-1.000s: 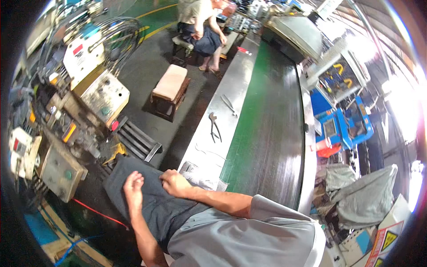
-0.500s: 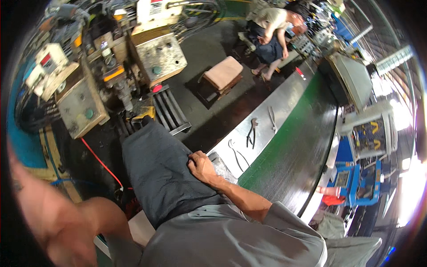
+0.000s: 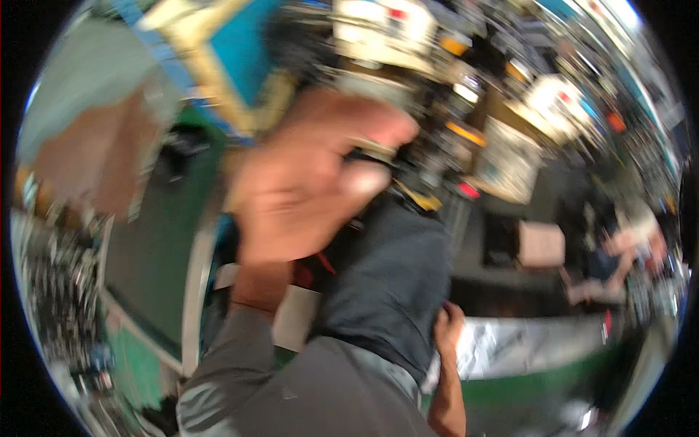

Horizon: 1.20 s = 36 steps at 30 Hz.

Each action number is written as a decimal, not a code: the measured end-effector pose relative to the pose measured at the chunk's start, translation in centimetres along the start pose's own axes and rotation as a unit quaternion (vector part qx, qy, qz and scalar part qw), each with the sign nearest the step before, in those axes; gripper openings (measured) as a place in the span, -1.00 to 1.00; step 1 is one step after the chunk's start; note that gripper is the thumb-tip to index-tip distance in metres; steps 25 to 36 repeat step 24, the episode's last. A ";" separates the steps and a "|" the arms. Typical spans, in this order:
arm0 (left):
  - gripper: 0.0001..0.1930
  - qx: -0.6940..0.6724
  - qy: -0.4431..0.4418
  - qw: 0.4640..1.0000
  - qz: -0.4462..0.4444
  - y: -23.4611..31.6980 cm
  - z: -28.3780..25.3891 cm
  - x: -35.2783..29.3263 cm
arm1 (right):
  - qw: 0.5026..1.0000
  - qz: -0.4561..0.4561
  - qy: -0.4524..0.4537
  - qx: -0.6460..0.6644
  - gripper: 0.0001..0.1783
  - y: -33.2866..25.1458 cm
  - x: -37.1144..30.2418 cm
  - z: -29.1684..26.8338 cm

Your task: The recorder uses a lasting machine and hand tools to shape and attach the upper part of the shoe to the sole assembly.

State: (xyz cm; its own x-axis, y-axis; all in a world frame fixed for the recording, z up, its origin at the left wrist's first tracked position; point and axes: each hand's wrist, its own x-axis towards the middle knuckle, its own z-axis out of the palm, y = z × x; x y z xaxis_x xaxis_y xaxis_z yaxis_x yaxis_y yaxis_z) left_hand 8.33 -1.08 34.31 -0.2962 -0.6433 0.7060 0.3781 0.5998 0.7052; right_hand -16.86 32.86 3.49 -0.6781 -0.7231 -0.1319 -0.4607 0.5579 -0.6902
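Note:
My left hand [image 3: 306, 182] is raised close in front of me, blurred by motion. Its thumb and fingers pinch a small dark part with a pale rim [image 3: 373, 153], whose kind is too smeared to tell. Low down, my right hand [image 3: 449, 325] rests by my right thigh, beside the metal bench strip [image 3: 502, 342]. Its fingers lie loosely against the dark trouser cloth, and nothing shows in them.
Machines with a pale control box [image 3: 506, 156] stand ahead. A stool with a pinkish top [image 3: 541, 244] and a seated person [image 3: 630, 240] are to the right. A green-topped table [image 3: 164, 247] with a pale edge is on the left.
My view has swung left, so machines, stool and person sit farther right. My left hand has come up from the lower left to the middle. My right hand stays by my thigh.

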 end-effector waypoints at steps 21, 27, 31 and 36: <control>-0.52 0.933 0.005 0.300 -0.200 -8.0 -44.7 30.3 | 0.989 -0.047 0.000 -0.143 -0.86 0.0 7.7 3.0; -0.46 0.864 0.034 0.360 -0.350 -8.1 -45.7 32.8 | 0.990 -0.044 -0.011 -0.135 -0.84 0.3 8.9 3.7; -0.46 0.864 0.034 0.360 -0.350 -8.1 -45.7 32.8 | 0.990 -0.044 -0.011 -0.135 -0.84 0.3 8.9 3.7; -0.46 0.864 0.034 0.360 -0.350 -8.1 -45.7 32.8 | 0.990 -0.044 -0.011 -0.135 -0.84 0.3 8.9 3.7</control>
